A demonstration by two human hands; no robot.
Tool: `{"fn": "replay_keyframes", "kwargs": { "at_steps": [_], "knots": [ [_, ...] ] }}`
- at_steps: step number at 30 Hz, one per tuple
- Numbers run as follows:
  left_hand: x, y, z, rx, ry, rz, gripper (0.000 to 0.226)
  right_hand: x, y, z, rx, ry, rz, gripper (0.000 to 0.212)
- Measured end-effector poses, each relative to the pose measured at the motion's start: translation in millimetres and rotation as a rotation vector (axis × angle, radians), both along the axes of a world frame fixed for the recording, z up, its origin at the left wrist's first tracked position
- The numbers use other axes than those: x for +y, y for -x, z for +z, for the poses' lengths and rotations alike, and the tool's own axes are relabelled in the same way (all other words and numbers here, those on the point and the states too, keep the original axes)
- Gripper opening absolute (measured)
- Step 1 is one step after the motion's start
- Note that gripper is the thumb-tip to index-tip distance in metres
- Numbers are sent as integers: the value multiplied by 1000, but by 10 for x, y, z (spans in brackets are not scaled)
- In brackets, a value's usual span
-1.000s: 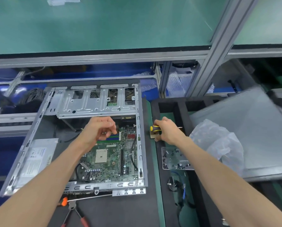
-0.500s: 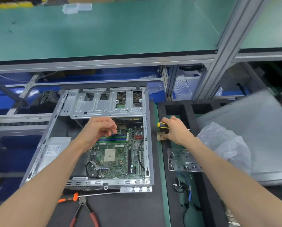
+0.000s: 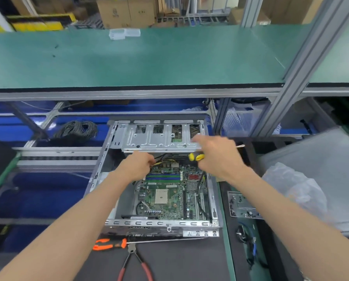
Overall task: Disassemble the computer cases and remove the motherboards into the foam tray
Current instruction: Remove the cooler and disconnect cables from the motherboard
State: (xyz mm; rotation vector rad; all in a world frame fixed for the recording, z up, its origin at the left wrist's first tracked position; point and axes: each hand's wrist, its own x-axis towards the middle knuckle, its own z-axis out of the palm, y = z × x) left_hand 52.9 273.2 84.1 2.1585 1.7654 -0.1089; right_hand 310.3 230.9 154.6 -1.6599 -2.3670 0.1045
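An open metal computer case (image 3: 215,201) lies on the dark mat with its green motherboard (image 3: 169,196) still inside. A silver drive cage (image 3: 159,138) spans the case's far end. My left hand (image 3: 138,166) is curled at the board's far left edge, by yellow and black wires (image 3: 165,162); whether it grips them is unclear. My right hand (image 3: 216,157) grips a yellow-and-black screwdriver (image 3: 196,157) above the board's far right corner, its shaft pointing right. The black foam tray (image 3: 250,151) lies to the right of the case.
An orange-handled screwdriver (image 3: 110,243) and red-handled pliers (image 3: 137,264) lie in front of the case. In the tray area sit a metal plate (image 3: 243,205), a crumpled plastic bag (image 3: 291,187) and a grey panel (image 3: 321,165). A coil of cable (image 3: 76,129) lies at back left.
My right hand has carried the screwdriver left from the foam tray to above the case. My left hand stays at the board's far edge. The view has tilted up.
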Motion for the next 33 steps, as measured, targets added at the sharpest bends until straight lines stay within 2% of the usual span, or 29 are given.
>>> {"fn": "replay_keyframes", "kwargs": {
  "at_steps": [3, 6, 9, 13, 15, 17, 19, 21, 24, 27, 33],
  "knots": [
    [86, 95, 53, 195, 87, -101, 51, -91, 464, -68, -275, 155, 120, 22],
    [176, 214, 94, 163, 192, -161, 53, -118, 788, -227, -331, 303, 124, 9],
    [187, 304, 63, 218, 274, -185, 51, -79, 1035, -378, -260, 553, 53, 26],
    [173, 337, -93, 400, 368, -127, 47, -22, 1114, -596, -191, 783, -55, 24],
    [207, 350, -106, 422, 436, -128, 54, 1, 1057, -726, -170, 846, -151, 39],
    [256, 361, -91, 387, 562, -159, 59, 32, 983, -857, -56, 911, -263, 64],
    [290, 380, -77, 374, 622, -167, 61, 75, 914, -931, 71, 919, -360, 78],
    [303, 367, -60, 383, 626, -171, 60, 121, 844, -985, 123, 866, -423, 83],
    [290, 337, -83, 386, 631, -181, 65, 133, 793, -1039, 207, 788, -483, 73],
    [283, 321, -104, 380, 626, -199, 68, 105, 797, -1072, 196, 721, -506, 59],
    [251, 311, -131, 391, 587, -256, 65, 27, 792, -1069, 178, 683, -520, 50]
  ]
}}
